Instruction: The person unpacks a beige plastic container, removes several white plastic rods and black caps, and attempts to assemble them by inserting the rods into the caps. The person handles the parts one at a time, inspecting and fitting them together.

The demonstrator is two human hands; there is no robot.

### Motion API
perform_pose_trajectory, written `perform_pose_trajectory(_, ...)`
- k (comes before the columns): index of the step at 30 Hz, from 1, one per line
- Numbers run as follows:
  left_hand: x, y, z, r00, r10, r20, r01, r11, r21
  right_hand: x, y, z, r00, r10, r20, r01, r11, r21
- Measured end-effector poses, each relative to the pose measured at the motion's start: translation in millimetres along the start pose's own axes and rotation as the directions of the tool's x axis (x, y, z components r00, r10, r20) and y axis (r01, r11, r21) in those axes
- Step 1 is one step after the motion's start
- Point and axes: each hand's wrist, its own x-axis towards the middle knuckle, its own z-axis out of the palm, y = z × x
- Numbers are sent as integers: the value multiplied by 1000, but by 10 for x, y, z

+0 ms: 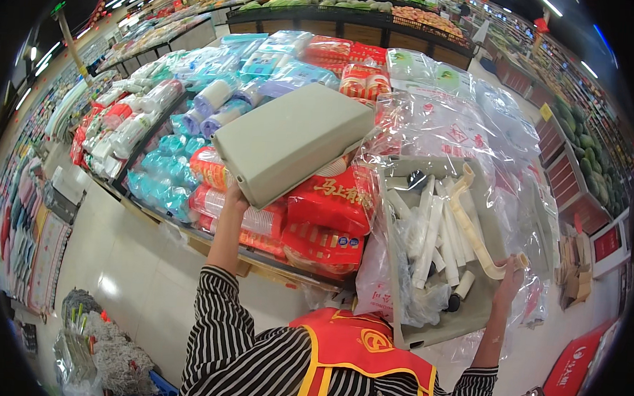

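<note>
My left hand grips the near left corner of a grey plastic bin, which is tilted over the stacked goods with a broad flat face upward. In my right hand is the near end of a cream bent plastic pipe. That pipe slants across a second grey bin, its far end reaching the bin's far side. Inside the second bin lie several straight white tubes, crumpled clear plastic and a few dark round pieces.
Red packs of paper cups and bagged teal goods are piled on the display to the left. Clear plastic bags cover the right part. Mops stand at lower left; cardboard lies to the right.
</note>
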Motion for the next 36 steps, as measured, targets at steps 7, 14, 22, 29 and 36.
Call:
perform_pose_trajectory(7,100,-128,109,983,167,-74,-171,984,-58,-14,66,2,993,-107,-48,101,989,-105)
perform_pose_trajectory(14,-65,-96,334,908,396,-138,-394,918,43,67,246,-110,998,-44,-54,40,997,-73)
perform_pose_trajectory(22,-862,72,1197,719,695,-23,-641,676,364,33,167,-58,996,-16,-85,15,1000,-5)
perform_pose_trajectory(29,-1214,29,1497,527,834,165,-807,429,405,36,207,-71,995,-29,-96,31,999,19)
perform_pose_trajectory(36,-1303,-16,1578,438,877,196,-889,392,236,8,142,-64,990,-123,-75,113,986,-121)
